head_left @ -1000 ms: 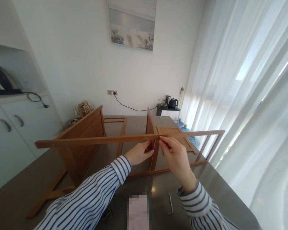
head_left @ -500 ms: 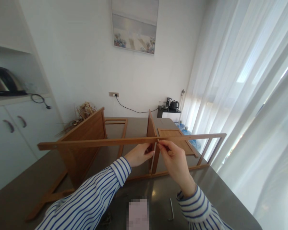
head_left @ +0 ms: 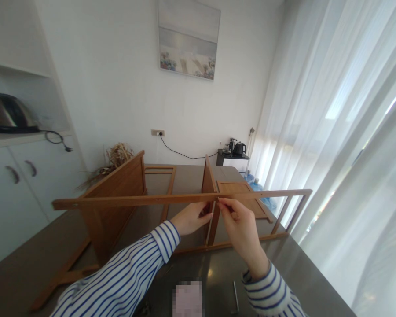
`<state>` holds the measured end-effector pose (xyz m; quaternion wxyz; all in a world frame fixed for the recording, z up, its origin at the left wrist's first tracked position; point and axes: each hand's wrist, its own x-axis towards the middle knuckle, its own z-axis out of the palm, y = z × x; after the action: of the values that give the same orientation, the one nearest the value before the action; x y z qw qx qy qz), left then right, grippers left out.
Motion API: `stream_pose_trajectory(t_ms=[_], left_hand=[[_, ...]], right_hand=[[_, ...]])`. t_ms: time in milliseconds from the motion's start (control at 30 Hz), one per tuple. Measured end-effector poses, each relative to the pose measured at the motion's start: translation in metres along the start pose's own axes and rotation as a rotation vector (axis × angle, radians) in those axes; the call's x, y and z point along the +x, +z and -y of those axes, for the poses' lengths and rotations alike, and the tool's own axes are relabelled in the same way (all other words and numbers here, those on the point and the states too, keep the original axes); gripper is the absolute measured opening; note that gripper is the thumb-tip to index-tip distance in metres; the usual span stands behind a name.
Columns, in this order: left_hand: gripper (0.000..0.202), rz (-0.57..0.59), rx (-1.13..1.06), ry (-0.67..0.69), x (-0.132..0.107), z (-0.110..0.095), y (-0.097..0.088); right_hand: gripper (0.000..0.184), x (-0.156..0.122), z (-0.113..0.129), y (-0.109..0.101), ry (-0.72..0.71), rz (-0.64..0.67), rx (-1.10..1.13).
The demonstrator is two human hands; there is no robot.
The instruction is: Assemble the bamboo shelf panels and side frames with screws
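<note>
A wooden rack frame [head_left: 119,201] lies on its side across the table, its long upper rail running left to right. My left hand [head_left: 193,217] is closed on the upright middle shelf panel [head_left: 208,176], just under that rail; its fingertips are partly hidden behind the wood. Thumb and forefinger of my right hand [head_left: 239,220] pinch what looks like a small screw [head_left: 218,200], held against the rail where the panel meets it. Most of the screw is covered by the fingertips. On the tabletop below lies a hex key [head_left: 235,297].
A wide wooden panel [head_left: 119,180] stands at the left of the frame. Behind are a flat slatted panel [head_left: 239,198] and a thin wooden frame [head_left: 172,189] on the grey table [head_left: 198,268]. A blurred pink patch [head_left: 187,299] is at the near edge. Sheer curtains [head_left: 317,110] hang right.
My head view has shifted slightly, so everything sits a little lower. Both hands stay at the same joint; the right fingertips remain pinched at the rail.
</note>
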<state>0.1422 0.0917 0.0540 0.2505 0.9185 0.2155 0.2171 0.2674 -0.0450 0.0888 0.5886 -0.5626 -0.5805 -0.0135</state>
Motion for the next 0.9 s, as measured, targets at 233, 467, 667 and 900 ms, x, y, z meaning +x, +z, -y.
stream_pose_trajectory(t_ms=[233, 467, 667, 900], left_hand=[[0.027, -0.011, -0.007, 0.006, -0.0006, 0.0000, 0.0012], [0.026, -0.002, 0.003, 0.014, -0.0019, 0.0000, 0.0024], [0.023, -0.004, 0.001, 0.021, -0.0006, -0.0009, 0.0020], [0.023, -0.004, -0.006, 0.019, -0.0008, -0.0015, 0.0014]], right_hand=[[0.018, 0.0033, -0.0049, 0.0045, 0.032, 0.001, 0.012], [0.019, 0.0053, -0.0041, 0.0057, 0.061, 0.002, 0.017], [0.019, 0.0071, 0.0000, 0.0059, 0.074, 0.005, 0.019], [0.018, 0.0071, 0.0010, 0.0072, 0.124, -0.017, 0.034]])
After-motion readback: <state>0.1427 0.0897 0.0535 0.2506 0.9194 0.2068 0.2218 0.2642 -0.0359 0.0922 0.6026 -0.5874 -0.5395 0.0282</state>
